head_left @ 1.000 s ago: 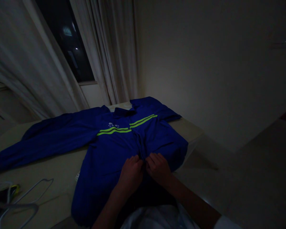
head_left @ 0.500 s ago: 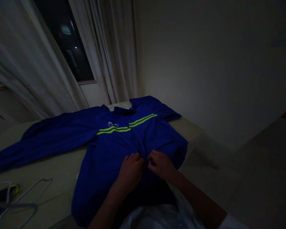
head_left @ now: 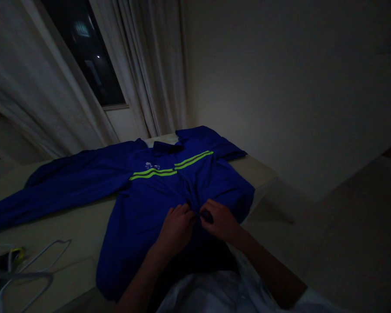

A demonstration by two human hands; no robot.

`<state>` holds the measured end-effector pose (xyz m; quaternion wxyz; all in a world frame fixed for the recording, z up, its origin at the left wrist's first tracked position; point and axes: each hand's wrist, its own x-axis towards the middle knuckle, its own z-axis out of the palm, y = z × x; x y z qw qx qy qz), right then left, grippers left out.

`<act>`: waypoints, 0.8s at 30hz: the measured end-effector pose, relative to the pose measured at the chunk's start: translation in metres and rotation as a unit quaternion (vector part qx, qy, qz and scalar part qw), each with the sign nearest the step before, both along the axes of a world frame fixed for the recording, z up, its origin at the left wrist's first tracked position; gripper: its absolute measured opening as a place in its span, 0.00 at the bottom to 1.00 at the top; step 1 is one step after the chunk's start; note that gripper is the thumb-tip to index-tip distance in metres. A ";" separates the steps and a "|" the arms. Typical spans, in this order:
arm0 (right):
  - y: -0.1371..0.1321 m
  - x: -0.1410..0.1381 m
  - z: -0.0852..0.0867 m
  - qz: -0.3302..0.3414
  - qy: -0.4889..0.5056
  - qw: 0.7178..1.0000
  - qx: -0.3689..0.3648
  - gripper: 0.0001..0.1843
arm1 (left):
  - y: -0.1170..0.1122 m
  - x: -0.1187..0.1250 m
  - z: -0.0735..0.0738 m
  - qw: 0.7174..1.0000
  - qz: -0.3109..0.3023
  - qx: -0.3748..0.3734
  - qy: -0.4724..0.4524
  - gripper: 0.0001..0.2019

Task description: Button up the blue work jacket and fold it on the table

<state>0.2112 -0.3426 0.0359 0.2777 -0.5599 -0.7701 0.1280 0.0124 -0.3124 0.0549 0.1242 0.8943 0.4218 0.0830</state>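
Note:
A blue long-sleeved jacket point(head_left: 143, 204) with yellow-green chest stripes and a small white print lies face up, its collar at the far side. One sleeve stretches out to the left. At the jacket's front opening, my left hand point(head_left: 178, 226) is closed, its fingertips pinching the cloth near the middle. Just to its right, my right hand point(head_left: 219, 219) is also closed, thumb and forefinger pressed on the other front edge. The exact spot between my fingertips is dark, so any button there is hidden.
The jacket lies on a pale table point(head_left: 74, 243), whose right end stands near a plain wall point(head_left: 263, 87). White wire hangers point(head_left: 48, 274) and a dark item with a yellow edge point(head_left: 19, 255) are at lower left. Curtains point(head_left: 150, 65) flank a dark window point(head_left: 91, 56).
Both hands stay at the jacket's front opening, with only slight finger movement. The whole view has shifted a little, so everything appears slightly higher and further left.

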 end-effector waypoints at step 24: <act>-0.001 -0.026 -0.014 -0.049 -0.237 0.966 0.090 0.03 | -0.010 0.005 -0.008 0.994 -0.023 0.091 0.054 0.11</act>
